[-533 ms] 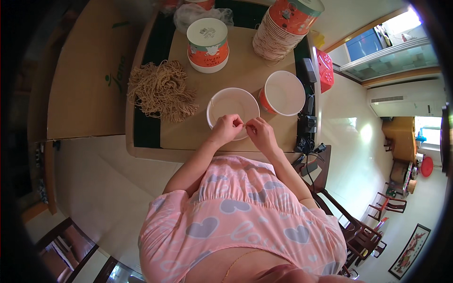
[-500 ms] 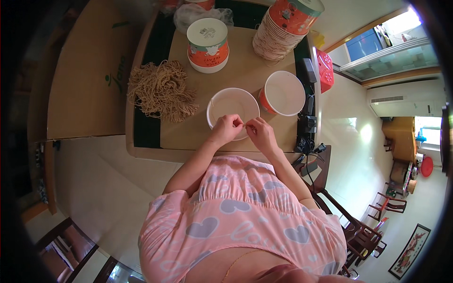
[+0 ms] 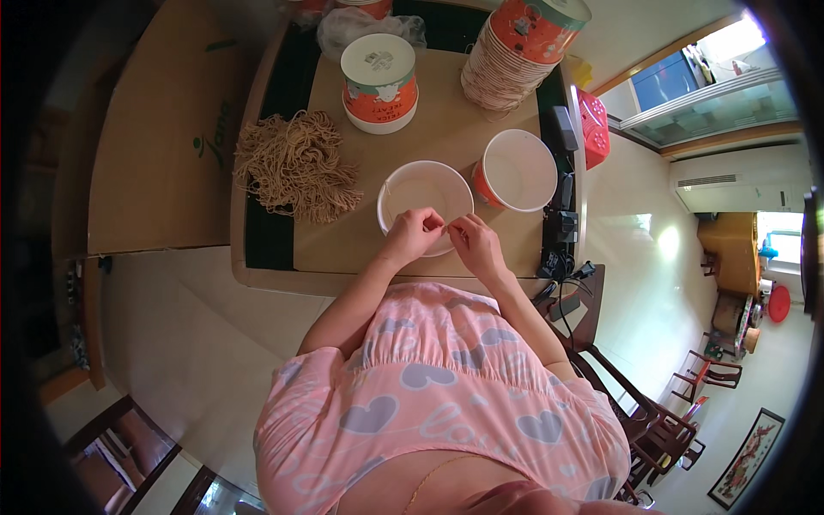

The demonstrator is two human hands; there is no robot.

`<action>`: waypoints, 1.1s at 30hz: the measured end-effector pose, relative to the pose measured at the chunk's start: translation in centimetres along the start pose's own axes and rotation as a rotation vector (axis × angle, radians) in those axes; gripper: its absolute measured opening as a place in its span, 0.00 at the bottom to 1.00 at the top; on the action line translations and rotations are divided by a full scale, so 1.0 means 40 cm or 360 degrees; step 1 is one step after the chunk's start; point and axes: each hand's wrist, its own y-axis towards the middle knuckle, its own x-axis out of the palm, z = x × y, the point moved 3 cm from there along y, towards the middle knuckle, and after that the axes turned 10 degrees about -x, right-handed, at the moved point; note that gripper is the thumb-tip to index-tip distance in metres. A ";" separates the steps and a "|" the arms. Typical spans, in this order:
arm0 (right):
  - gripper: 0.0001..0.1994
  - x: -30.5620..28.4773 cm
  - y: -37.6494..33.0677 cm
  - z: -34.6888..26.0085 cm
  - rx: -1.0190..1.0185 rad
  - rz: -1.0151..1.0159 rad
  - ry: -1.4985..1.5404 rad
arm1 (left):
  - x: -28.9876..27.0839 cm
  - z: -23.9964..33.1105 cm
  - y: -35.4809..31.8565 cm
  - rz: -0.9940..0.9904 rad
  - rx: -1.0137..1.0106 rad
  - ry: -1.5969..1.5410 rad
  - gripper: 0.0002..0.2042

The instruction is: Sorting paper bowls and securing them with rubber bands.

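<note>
Over the near rim of a white-lined paper bucket [image 3: 414, 187], my left hand [image 3: 415, 230] and my right hand [image 3: 477, 245] meet fingertip to fingertip. Both are closed in a pinch on a thin bit of what looks like tan twine, mostly covered by the fingers. A short strand shows inside the bucket's left wall. Close by on the right, a second open bucket [image 3: 520, 172] with an orange outside leans slightly. To the left lies a loose heap of tan twine [image 3: 300, 167].
An upside-down orange bucket [image 3: 379, 99] stands behind, near a clear plastic bag [image 3: 343, 30]. At the back right is a tall stack of nested buckets [image 3: 515, 64]. Black adapters and power cords [image 3: 562, 225] line the right table edge. A large cardboard box [image 3: 163, 137] stands left.
My hands stay pinched together at the near rim, with only slight finger movement. The whole view has shifted a little; the buckets and twine heap have not moved.
</note>
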 end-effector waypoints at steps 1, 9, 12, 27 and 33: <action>0.05 0.000 0.000 0.000 -0.0016 0.0010 0.0002 | 0.000 0.001 0.000 0.0009 0.0007 0.0009 0.05; 0.05 -0.009 0.004 -0.013 0.0107 -0.0032 0.0086 | -0.011 -0.005 0.006 0.0017 0.0004 0.0055 0.04; 0.05 -0.007 0.002 -0.008 0.0105 -0.0038 0.0078 | -0.007 -0.010 0.006 -0.0020 0.0041 0.0025 0.04; 0.08 -0.001 -0.006 0.005 0.0131 -0.0049 0.0061 | -0.009 -0.012 0.010 0.0010 -0.0045 0.0018 0.06; 0.07 -0.002 -0.005 0.002 0.0143 -0.0027 0.0078 | -0.008 -0.008 0.000 -0.0014 0.0012 0.0094 0.08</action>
